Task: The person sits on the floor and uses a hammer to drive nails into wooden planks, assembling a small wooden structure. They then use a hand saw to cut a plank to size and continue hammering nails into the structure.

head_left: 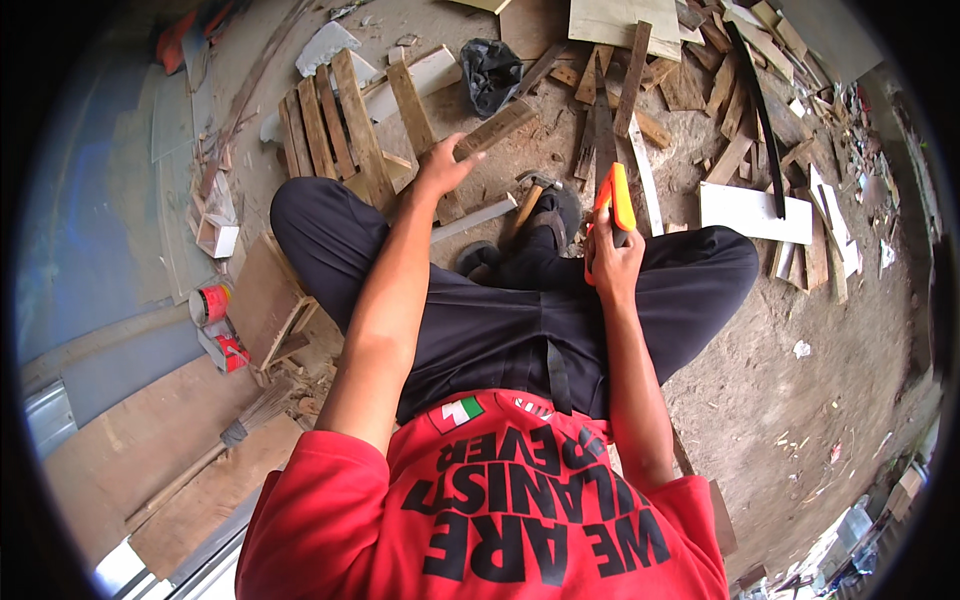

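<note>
My left hand (447,168) grips the near end of a short wooden board (497,130), which slants away up and to the right. Curled around the orange and black handle (622,196) of a handsaw is my right hand (614,256), held in front of my right knee. The saw's long dark blade (605,115) points away from me, over loose wood on the ground. A hammer (530,200) leans by my shoe (560,212), between the two hands. Board and blade are apart.
Several wooden slats (330,125) stand in a row at the far left, near a black plastic bag (491,76). Scrap wood (735,95) is heaped at the far right, with a white board (756,212) in front. A wooden box (265,300) and red-and-white cans (211,304) sit left of my knee.
</note>
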{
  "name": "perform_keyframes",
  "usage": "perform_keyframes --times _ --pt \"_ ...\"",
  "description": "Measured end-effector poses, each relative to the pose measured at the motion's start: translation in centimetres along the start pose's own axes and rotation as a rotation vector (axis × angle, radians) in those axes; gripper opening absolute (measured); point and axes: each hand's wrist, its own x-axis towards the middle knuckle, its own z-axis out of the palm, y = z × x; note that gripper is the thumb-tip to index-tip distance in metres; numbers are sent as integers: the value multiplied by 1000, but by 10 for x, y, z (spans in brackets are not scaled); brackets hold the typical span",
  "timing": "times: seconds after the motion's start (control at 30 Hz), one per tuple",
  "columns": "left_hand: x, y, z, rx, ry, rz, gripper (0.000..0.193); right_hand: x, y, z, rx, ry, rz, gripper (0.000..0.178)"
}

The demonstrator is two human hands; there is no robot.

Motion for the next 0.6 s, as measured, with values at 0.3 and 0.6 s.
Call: perform_keyframes --times 0.3,0.6 --pt "-19 18 20 146 50 78 61 -51 -49 7 -194 -206 120 28" --pt "-41 24 18 116 4 110 63 -75 -61 43 -313 -393 -83 23"
